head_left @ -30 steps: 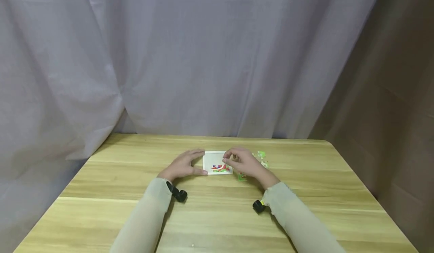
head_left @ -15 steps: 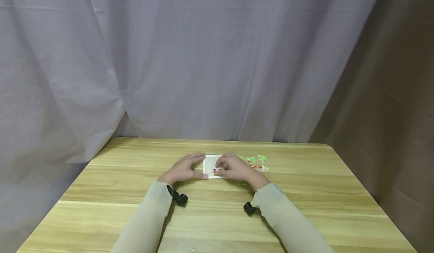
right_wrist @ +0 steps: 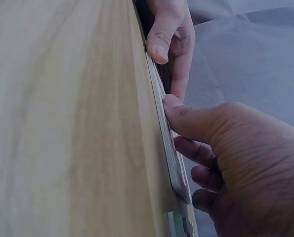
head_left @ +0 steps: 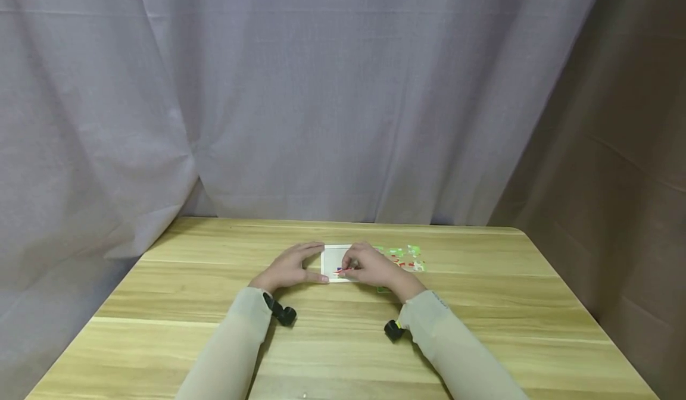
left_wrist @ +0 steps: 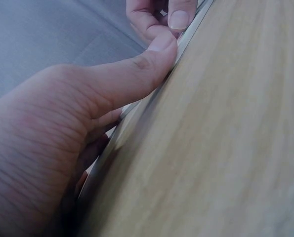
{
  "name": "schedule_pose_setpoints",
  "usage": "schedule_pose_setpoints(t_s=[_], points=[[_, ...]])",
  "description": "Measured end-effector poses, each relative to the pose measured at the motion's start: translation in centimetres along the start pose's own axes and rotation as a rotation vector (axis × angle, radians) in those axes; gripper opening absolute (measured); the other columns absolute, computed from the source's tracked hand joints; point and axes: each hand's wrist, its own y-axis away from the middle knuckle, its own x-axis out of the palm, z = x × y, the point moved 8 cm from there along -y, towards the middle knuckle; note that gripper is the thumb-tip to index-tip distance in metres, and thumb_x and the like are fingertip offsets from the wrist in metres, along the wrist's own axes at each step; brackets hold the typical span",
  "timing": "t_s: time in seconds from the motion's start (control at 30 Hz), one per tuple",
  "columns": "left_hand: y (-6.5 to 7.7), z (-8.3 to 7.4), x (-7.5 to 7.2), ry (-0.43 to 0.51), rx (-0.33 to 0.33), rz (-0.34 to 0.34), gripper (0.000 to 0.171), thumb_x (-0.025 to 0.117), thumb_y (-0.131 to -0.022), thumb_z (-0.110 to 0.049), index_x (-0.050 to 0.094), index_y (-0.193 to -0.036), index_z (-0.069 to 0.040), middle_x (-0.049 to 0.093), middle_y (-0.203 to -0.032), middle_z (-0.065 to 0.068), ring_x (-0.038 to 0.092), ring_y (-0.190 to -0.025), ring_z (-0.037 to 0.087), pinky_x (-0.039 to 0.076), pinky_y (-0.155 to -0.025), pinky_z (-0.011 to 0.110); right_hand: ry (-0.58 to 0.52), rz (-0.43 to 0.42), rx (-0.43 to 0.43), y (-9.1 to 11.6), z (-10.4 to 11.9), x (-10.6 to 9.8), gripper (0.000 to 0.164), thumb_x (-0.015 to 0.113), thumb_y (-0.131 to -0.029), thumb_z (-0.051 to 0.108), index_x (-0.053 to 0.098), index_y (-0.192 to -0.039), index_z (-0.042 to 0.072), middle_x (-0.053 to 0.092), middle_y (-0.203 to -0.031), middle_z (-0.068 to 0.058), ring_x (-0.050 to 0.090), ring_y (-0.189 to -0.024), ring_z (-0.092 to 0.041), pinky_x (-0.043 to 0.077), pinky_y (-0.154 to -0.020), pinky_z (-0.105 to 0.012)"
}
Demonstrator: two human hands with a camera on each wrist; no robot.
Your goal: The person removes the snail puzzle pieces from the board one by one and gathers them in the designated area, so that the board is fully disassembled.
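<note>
A white-rimmed puzzle tray lies on the table, with red and blue puzzle pieces showing at its near side. My left hand steadies the tray from the left, thumb at the near corner and straight fingers spread to the far corner. Over the tray's near right part, my right hand pinches a small reddish puzzle piece between thumb and forefinger, mostly hidden by the fingertips. The right wrist view has the right thumb close over the tray's near edge, its other fingers curled.
Several loose green, white and red puzzle pieces lie on the table to the right of the tray, partly behind the right hand. The wooden table runs back to a grey curtain.
My right hand has moved left and down from the tray's right side to its near part, covering more of the pieces there. The left hand keeps its place.
</note>
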Motion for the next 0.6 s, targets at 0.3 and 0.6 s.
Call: schedule_pose_setpoints(t_s=[0.3, 0.6], points=[[0.00, -0.02, -0.04, 0.004, 0.004, -0.006, 0.093, 0.084, -0.083, -0.058, 0.049, -0.159, -0.017, 0.043, -0.169, 0.006, 0.036, -0.157, 0.038, 0.025, -0.128, 0.067, -0.040, 0.016, 0.027, -0.09, -0.26, 0.37, 0.016, 0.078, -0.097, 0.032, 0.074, -0.102, 0.017, 0.069, -0.103, 0.002, 0.055, -0.101, -0.015, 0.050, -0.089, -0.034], [0.06, 0.19, 0.19, 0.018, -0.010, 0.001, 0.095, 0.083, -0.082, -0.061, 0.049, -0.160, -0.020, 0.041, -0.170, 0.004, 0.035, -0.157, 0.038, 0.024, -0.127, 0.069, -0.054, 0.024, 0.009, 0.14, -0.02, 0.35, 0.014, 0.077, -0.098, 0.031, 0.075, -0.102, 0.017, 0.069, -0.102, 0.003, 0.053, -0.099, -0.015, 0.049, -0.087, -0.033]])
